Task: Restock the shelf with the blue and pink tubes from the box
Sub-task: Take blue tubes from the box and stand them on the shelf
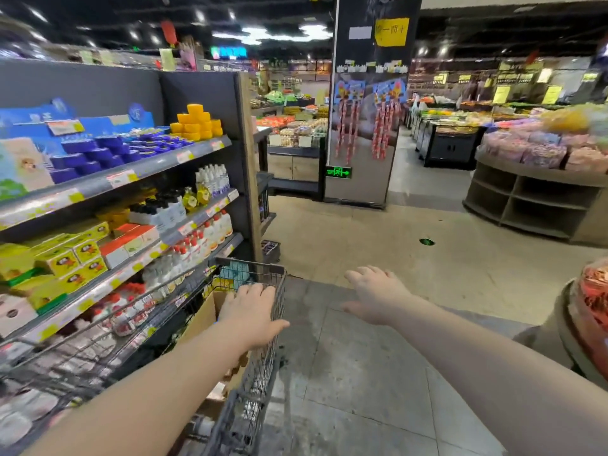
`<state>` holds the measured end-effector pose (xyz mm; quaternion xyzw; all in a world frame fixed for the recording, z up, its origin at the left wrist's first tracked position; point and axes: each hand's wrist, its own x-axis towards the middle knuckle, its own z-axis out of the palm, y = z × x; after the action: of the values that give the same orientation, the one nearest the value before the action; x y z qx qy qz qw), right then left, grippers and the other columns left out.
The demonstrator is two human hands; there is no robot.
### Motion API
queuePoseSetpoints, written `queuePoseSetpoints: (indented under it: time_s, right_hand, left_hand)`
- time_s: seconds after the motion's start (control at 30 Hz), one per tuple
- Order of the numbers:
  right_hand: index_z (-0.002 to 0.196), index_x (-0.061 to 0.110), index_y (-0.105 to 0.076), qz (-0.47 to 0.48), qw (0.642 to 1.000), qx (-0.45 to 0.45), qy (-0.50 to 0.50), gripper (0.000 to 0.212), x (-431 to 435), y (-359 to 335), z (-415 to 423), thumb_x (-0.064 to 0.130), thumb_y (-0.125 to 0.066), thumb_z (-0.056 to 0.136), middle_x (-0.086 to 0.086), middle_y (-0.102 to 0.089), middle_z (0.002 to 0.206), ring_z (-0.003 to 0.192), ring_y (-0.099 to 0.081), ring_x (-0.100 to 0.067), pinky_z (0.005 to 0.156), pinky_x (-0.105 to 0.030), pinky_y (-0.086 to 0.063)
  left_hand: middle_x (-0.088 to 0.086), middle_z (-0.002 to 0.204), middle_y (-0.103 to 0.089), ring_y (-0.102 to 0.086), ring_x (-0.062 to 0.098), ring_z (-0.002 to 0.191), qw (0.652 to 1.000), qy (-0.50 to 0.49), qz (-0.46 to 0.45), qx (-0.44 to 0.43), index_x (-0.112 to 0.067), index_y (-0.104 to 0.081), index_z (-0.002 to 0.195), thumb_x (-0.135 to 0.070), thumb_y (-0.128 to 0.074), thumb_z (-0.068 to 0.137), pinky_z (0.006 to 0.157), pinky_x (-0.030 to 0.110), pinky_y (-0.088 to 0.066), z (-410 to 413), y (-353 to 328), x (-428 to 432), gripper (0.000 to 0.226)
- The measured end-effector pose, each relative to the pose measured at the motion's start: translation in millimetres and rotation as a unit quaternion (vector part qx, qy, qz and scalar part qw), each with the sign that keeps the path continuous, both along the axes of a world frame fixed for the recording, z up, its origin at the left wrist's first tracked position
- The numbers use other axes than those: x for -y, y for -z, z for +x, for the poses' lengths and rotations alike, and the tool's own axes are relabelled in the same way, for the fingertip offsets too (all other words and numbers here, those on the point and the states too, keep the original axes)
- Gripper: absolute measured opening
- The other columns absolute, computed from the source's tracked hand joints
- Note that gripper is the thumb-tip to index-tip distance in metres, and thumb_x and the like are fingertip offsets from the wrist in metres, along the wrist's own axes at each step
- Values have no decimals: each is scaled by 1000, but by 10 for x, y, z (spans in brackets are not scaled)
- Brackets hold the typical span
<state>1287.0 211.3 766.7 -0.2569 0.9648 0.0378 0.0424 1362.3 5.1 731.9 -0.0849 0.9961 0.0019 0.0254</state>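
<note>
Location: shop aisle. The shelf (138,170) runs along the left side.

Shelf stock:
- Top level: blue tubs (98,153) and a stack of yellow jars (196,126).
- Lower levels: yellow cartons (67,260) and white bottles with red caps (205,236).

A wire cart (263,366) stands just beside the shelf, between the person and the lower levels. Its mesh side screens the goods on the bottom rows.

A cardboard box (202,319) sits inside the cart with its flap raised. The left hand and that flap hide the contents, so no blue or pink tubes can be confirmed. Something teal (234,270) shows through the cart's far end; it cannot be identified.

Left hand (254,312): laid over the cart's right rim, above the box. The fingers reach inward and the thumb hooks the outer side, so it is grasping the rim.

Right hand (375,292): released, fingers spread, palm down. It is held in the air over the floor (362,383), apart from the cart and touching nothing.

Surroundings: a mirrored pillar (360,159) stands ahead, beyond the shelf end, with packets hanging on it. A round display stand (533,205) is to the right, well apart. A clear container of orange-red goods (592,311) sits at the right edge, near the right forearm.
</note>
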Motion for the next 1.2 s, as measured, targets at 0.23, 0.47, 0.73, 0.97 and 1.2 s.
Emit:
queuePoseSetpoints:
  time_s: [0.23, 0.47, 0.73, 0.97, 1.2]
  right_hand:
    - [139, 16, -37, 9, 996, 18, -83, 62, 15, 39, -1244, 53, -48, 90, -7, -39, 144, 137, -31, -28, 112, -45, -26]
    - [143, 17, -33, 19, 982, 33, -185, 63, 468, 163, -2058, 51, -45, 91, -7, -37, 146, 138, -30, -26, 112, -44, -26]
    - [143, 19, -33, 31, 953, 58, -295, 64, 1445, 520, -2426, 52, -50, 90, -5, -37, 147, 139, -30, -25, 113, -43, -26]
    - [142, 21, -35, 81, 939, 76, -326, 61, 2334, 791, -2892, 48, -49, 89, -3, -37, 147, 139, -29, -23, 112, -40, -27]
    - [141, 18, -36, 110, 919, 130, -356, 55, 3243, 1161, -3091, 37, -48, 91, -6, -40, 145, 136, -34, -25, 110, -41, -31]
  left_hand:
    - [3, 148, -32, -28, 26, 137, 993, -110, 36, 17, -20, -25, 144, -62, -45, 86, 112, 47, -26, -939, 81, -57, 75]
    - [5, 138, -41, -37, 26, 130, 975, -212, 53, 37, -19, -37, 133, -61, -46, 86, 107, 45, -32, -1252, 195, 38, 64]
    - [5, 139, -39, -36, 26, 129, 948, -303, 61, 76, -19, -32, 139, -64, -43, 85, 107, 45, -33, -1324, 536, 763, 71]
    - [6, 146, -33, -33, 27, 133, 935, -330, 100, 87, -19, -30, 142, -61, -43, 87, 109, 44, -31, -1714, 900, 1589, 70]
    - [5, 136, -42, -40, 27, 126, 919, -358, 122, 114, -19, -33, 139, -64, -43, 86, 102, 43, -37, -1884, 1271, 2291, 70]
